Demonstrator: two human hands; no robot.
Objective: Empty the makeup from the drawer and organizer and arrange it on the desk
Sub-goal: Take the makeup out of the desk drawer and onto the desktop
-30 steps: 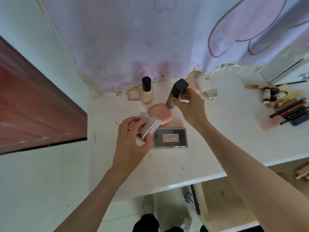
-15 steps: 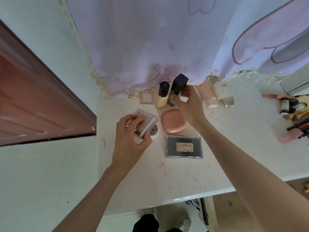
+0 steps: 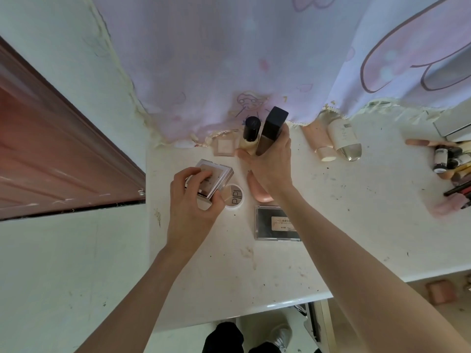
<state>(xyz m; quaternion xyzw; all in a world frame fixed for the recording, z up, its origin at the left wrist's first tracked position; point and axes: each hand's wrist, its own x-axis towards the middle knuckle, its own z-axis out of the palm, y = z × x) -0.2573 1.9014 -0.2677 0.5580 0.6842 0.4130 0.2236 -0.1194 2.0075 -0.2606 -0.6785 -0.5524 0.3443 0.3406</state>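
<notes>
Here, right hand (image 3: 270, 164) gripping bottle (image 3: 271, 129), desk (image 3: 331, 245) rear.

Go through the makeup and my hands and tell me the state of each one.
Left hand: gripping square compact.
Right hand: gripping dark bottle, tilted.
Pale bottle: upright, capped.
Round pot: flat, closed.
Black palette: flat, closed.

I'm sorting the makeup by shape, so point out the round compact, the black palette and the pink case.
round compact (image 3: 235, 197), head view, on its lid lettering
black palette (image 3: 270, 225), head view, on its dark lid
pink case (image 3: 260, 193), head view, on its visible lower edge
</notes>
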